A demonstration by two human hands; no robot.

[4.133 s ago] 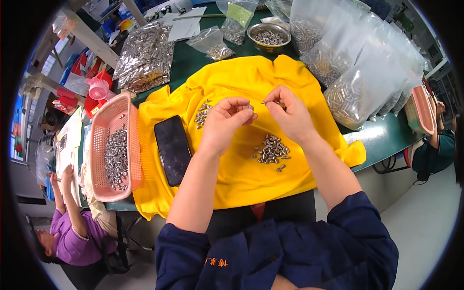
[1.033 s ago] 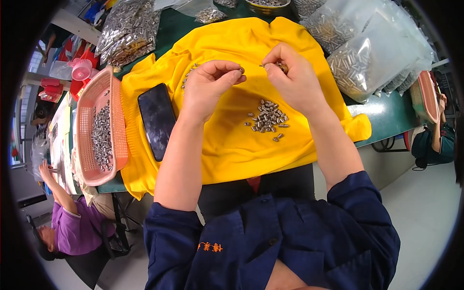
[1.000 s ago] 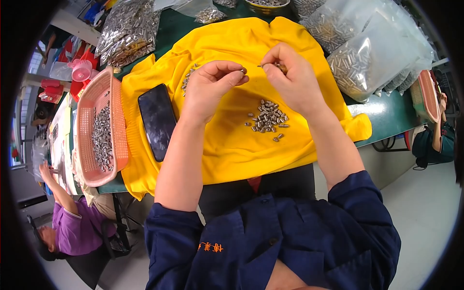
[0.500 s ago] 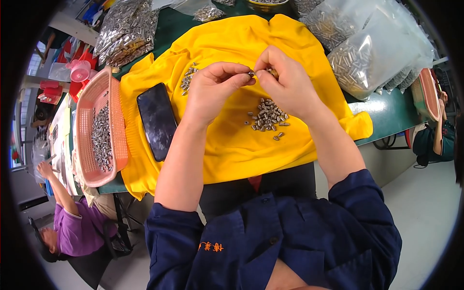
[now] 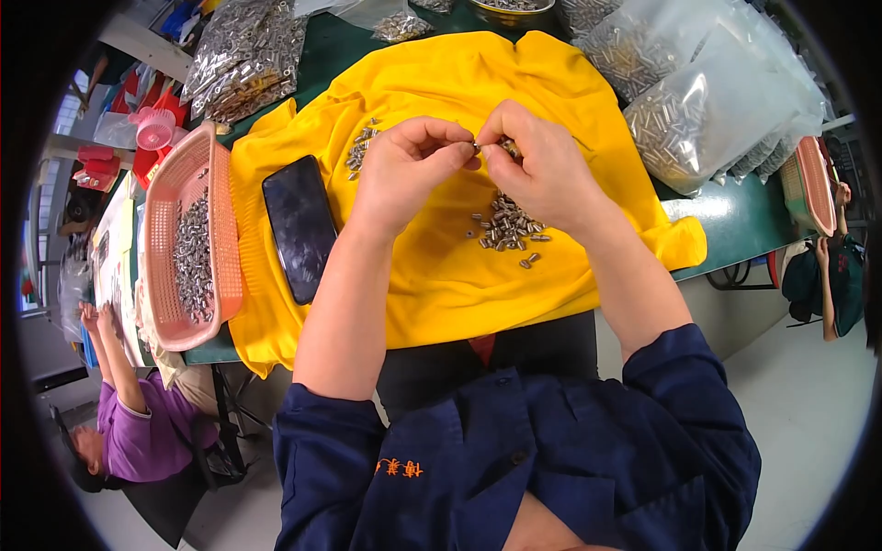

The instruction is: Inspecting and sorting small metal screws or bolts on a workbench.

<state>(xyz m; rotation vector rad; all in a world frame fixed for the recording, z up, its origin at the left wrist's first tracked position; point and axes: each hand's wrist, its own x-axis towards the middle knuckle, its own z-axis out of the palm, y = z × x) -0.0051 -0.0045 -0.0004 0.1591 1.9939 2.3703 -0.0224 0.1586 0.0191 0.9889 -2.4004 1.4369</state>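
Left hand (image 5: 404,174) and right hand (image 5: 544,170) meet fingertip to fingertip in the upper middle of the frame. Left hand: thumb and forefinger pinched around a small metal piece (image 5: 477,145), other fingers loosely curled. Right hand: thumb and forefinger closed on the same piece, rest curled in — something shiny shows in its palm, too small to make out. The piece itself is mostly hidden by fingertips; its exact shape can't be read.

Loose pile of metal pieces (image 5: 511,228) on the yellow cloth (image 5: 459,312), center of frame, its top edge covered by the right hand. Smaller cluster of pieces (image 5: 359,151) just left of the left hand, partly hidden by it. Black phone (image 5: 301,230) lies on the cloth at left, beside the pink basket (image 5: 227,266) of metal pieces. Metal bowl (image 5: 512,13) and the big bag (image 5: 246,60) at upper left are cut off by the top edge. Bags (image 5: 680,129) crowd upper right, contents blurred by plastic. Co-worker in purple (image 5: 152,436) at lower left, hands small and unclear.

Versus one second ago: hands were apart — now they touch. At 4.1 s the bowl was fully in frame.
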